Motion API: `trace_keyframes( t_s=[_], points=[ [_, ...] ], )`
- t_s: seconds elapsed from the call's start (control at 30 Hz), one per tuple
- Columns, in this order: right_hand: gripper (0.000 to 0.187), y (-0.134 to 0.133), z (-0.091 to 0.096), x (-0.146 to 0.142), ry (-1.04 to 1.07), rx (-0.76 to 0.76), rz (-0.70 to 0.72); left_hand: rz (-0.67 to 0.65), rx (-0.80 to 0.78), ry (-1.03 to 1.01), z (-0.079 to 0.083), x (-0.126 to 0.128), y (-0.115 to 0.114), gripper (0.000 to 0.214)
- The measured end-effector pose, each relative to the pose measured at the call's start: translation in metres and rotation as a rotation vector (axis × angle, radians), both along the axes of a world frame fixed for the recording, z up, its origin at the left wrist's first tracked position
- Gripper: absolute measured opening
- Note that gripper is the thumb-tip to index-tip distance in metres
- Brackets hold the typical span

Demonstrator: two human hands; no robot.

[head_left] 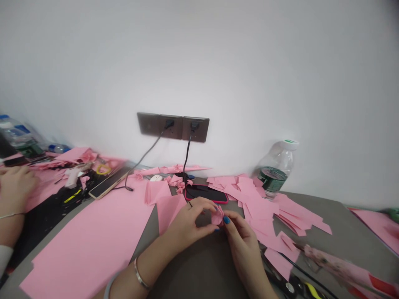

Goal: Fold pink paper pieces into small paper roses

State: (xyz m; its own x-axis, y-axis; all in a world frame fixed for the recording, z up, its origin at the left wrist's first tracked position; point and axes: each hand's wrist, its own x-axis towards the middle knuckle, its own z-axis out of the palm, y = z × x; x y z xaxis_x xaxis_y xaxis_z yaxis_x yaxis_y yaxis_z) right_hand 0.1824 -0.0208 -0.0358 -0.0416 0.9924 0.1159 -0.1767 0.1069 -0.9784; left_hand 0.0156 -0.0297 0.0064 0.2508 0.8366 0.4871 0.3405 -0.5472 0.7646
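Observation:
A small folded piece of pink paper point(217, 216) sits between my left hand point(187, 220) and my right hand point(241, 243), pinched by the fingertips of both. Its exact shape is partly hidden by my fingers. Just beyond my hands lies a black phone in a red case point(205, 193). A loose heap of cut pink paper sheets point(258, 207) spreads to the right of my right hand. A large pink sheet point(84, 245) lies to the left of my left forearm.
A co-worker's hand point(15, 187) rests at the far left among papers. A plastic water bottle point(276, 168) stands by the wall, and wall sockets point(173, 126) hold black cables. Crumpled pink scraps point(177, 182) lie near the wall. A tablet point(109, 182) lies at the left.

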Motion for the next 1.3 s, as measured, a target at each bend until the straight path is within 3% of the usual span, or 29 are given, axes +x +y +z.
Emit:
trace_keyframes(
  t_s=[0.37,0.83,1.07,1.3],
  points=[
    [0.027,0.0,0.008,-0.005,0.138,-0.003,-0.058,0.033,-0.072,0.017,0.006,0.0,-0.002,0.022],
    [0.027,-0.001,0.011,-0.006,0.027,0.019,-0.039,0.031,-0.147,-0.128,0.003,0.002,-0.001,0.01],
    [0.021,-0.002,0.015,-0.008,0.025,0.039,-0.012,0.057,-0.075,-0.05,0.005,0.001,0.001,0.001],
    [0.01,-0.001,0.018,-0.011,0.051,0.076,0.005,0.092,0.005,0.045,0.003,0.0,0.003,0.007]
  ],
)
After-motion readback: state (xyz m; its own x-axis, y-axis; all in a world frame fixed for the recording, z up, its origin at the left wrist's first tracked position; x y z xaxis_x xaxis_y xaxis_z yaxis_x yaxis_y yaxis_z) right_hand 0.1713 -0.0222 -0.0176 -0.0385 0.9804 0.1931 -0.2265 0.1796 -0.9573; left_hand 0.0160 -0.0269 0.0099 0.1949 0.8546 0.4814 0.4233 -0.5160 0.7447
